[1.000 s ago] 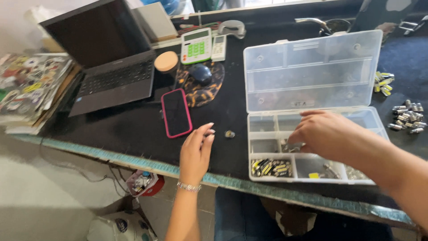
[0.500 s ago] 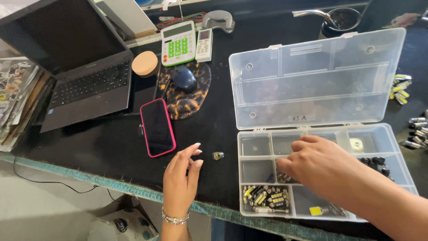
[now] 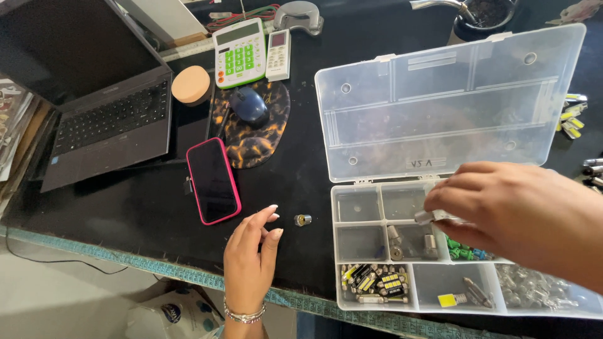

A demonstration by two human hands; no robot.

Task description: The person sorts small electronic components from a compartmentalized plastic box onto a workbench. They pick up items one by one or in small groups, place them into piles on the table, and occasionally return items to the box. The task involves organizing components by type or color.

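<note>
Several compartments of the clear plastic organizer box (image 3: 366, 251) are already stocked: small yellow-and-black bulbs at the lower left, a few metal sockets in the middle, green parts beside them, clear glass bulbs at the lower right. Two upper compartments are seen bare. One small metal part (image 3: 303, 220) is left loose on the black bench (image 3: 125, 207), just beside the left hand (image 3: 251, 263), whose fingers are released and slightly curled, nothing held. A small silvery bulb (image 3: 426, 217) is pinched by the right hand (image 3: 515, 213) above the middle row of the box. More yellow-tipped bulbs (image 3: 570, 116) are seen lying outside, beyond the raised lid (image 3: 440, 100). A handwritten mark is carried low on the lid. A green-keyed calculator (image 3: 239, 51) and a pink-cased phone (image 3: 213, 181) are set near the laptop (image 3: 94, 113).
</note>
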